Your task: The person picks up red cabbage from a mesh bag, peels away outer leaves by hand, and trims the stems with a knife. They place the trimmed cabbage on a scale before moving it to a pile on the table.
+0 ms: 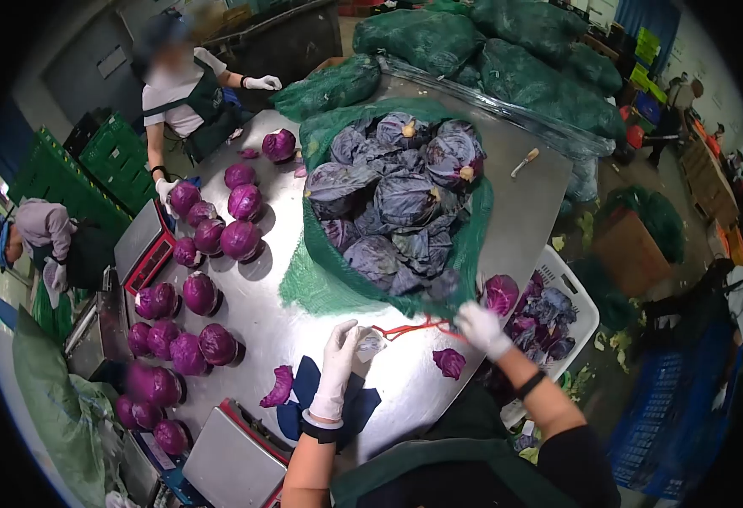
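Observation:
An open green net sack full of dark, leafy red cabbages lies on the metal table. My left hand, in a white glove, is near the sack's lower edge, its fingers bent beside a small white tag. Red string stretches between my two hands. My right hand, also gloved, is at the string's right end by the sack's lower right corner, its fingers blurred. What either hand grips is too small to make out. A loose purple leaf lies between them.
Peeled cabbages cover the table's left side, near two scales. A blue cloth lies by my left wrist. A white crate of leaves stands right. A co-worker reaches over the far left; a brush lies at right.

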Demonstrator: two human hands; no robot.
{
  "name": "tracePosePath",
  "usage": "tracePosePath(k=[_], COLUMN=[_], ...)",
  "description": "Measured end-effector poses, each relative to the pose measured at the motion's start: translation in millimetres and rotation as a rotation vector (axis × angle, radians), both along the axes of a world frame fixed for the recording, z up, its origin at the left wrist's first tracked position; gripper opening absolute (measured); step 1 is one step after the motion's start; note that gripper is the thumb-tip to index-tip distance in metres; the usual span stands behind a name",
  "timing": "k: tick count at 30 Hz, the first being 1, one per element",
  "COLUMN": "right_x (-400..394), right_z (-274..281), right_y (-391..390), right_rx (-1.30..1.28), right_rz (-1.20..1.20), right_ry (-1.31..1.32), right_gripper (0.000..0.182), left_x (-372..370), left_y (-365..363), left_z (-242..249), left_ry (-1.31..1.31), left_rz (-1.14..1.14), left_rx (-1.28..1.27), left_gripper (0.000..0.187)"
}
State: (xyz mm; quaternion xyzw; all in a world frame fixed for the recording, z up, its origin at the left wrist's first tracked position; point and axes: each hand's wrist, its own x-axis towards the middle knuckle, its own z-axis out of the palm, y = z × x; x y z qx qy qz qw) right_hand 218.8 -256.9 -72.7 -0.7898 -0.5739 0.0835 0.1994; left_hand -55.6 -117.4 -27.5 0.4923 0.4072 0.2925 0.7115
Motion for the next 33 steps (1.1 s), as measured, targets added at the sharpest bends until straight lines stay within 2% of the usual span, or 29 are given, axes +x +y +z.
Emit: tracePosePath(k=[2, 3, 4, 6, 8, 10, 11, 12, 13, 14, 15, 16, 17, 18, 19, 20, 21, 22, 24, 25, 26, 27, 28, 30, 31, 32, 33], right_x=[-35.9, -48.0, -57.6, -59.0, -51.4, -36.0, -26.0, -20.9, -10.7, 3.5, 12.8, 20.9, 29.3, 45.5, 50.4, 55.8, 65.8, 68.8, 77.2, 55.6, 56.4, 44.4, 32.4, 2.7, -8.1, -13.0, -15.7], right_z=[-31.3, -31.8, -27.9, -33.0, -34.6, -14.6, -2.6, 32.3, 62.8, 82.6, 109.1, 125.4, 134.7, 130.0, 136.2, 144.0, 129.0, 115.0, 78.3, 114.4, 89.2, 85.2, 85.9, 90.7, 91.4, 88.3, 76.4], right_y=[-44.7, -51.2, -55.1, -54.7, -49.8, -39.6, -33.2, -20.3, -5.7, 10.7, 28.8, 52.5, 75.3, 103.3, 127.8, 146.8, 167.8, 184.1, 199.7, 181.0, 175.2, 164.2, 151.1, 124.0, 111.4, 100.5, 92.0], right_rx=[0.126, 0.141, 0.153, 0.167, 0.105, 0.045, 0.041, 0.090, 0.053, 0.167, 0.150, 0.336, 0.400, 0.476, 0.435, 0.275, 0.230, 0.192, 0.196, 0.096, 0.293, 0.379, 0.460, 0.468, 0.471, 0.459, 0.534], right_rz=[-0.034, -0.100, -0.168, -0.133, -0.075, 0.052, 0.067, 0.028, -0.082, -0.087, -0.250, -0.231, -0.243, -0.133, -0.169, -0.233, -0.249, -0.293, -0.228, -0.258, -0.111, -0.037, 0.038, 0.042, 0.009, -0.009, -0.048], right_ry=[0.141, 0.173, 0.206, 0.242, 0.306, 0.343, 0.507, 0.767, 0.781, 0.758, 0.836, 0.793, 0.765, 0.542, 0.725, 0.780, 0.780, 0.783, 0.697, 0.764, 0.586, 0.530, 0.468, 0.355, 0.331, 0.347, 0.484], right_gripper=[0.019, 0.019, 0.019, 0.020, 0.022, 0.029, 0.037, 0.039, 0.040, 0.041, 0.041, 0.043, 0.046, 0.048, 0.052, 0.061, 0.072, 0.061, 0.068, 0.071, 0.071, 0.072, 0.074, 0.081, 0.082, 0.085, 0.085], left_x=[4.4, 10.4, 21.6, 47.0, 74.6, 92.0, 93.4, 92.7, 91.7, 90.1, 87.4, 84.6, 80.5, 76.1, 72.5, 68.5, 66.6, 66.0, 66.0, 67.1, 69.6, 77.3, 85.0, 99.1, 103.9, 105.7, 106.5], left_y=[6.0, 9.8, 10.1, 14.2, 13.9, 15.4, 20.2, 27.2, 35.4, 43.1, 47.3, 51.0, 54.0, 59.1, 61.4, 61.6, 58.3, 54.1, 48.2, 55.2, 61.1, 61.0, 61.6, 62.9, 69.9, 74.4, 78.5], left_z=[-11.0, -6.5, -0.2, 1.6, 8.1, -1.5, -16.5, -36.0, -53.8, -68.3, -66.6, -61.0, -54.1, -52.3, -47.4, -39.8, -29.3, -17.5, 7.4, 8.6, 9.3, 17.4, 27.9, 45.0, 39.9, 26.5, 10.6], left_ry=[0.237, 0.374, 0.372, 0.461, 0.623, 0.772, 0.845, 0.922, 0.943, 0.971, 0.959, 0.949, 0.934, 0.923, 0.921, 0.920, 0.908, 0.897, 0.876, 0.617, 0.361, 0.165, 0.159, -0.058, -0.055, -0.052, -0.012], left_rz=[0.041, 0.042, 0.096, 0.055, -0.097, -0.205, -0.227, -0.248, -0.206, -0.165, -0.179, -0.194, -0.183, -0.184, -0.208, -0.233, -0.240, -0.245, -0.219, -0.189, -0.156, -0.059, -0.056, -0.047, -0.070, -0.077, -0.112], left_rx=[0.379, 0.667, 0.917, 1.140, 1.219, 1.149, 1.219, 1.287, 1.361, 1.474, 1.443, 1.415, 1.402, 1.382, 1.379, 1.376, 1.351, 1.326, 1.293, 1.164, 1.019, 0.932, 0.931, 0.274, 0.128, 0.128, 0.189], left_gripper=[0.033, 0.032, 0.037, 0.046, 0.057, 0.071, 0.071, 0.072, 0.069, 0.067, 0.067, 0.066, 0.065, 0.063, 0.064, 0.065, 0.063, 0.062, 0.051, 0.047, 0.043, 0.043, 0.043, 0.049, 0.055, 0.055, 0.055])
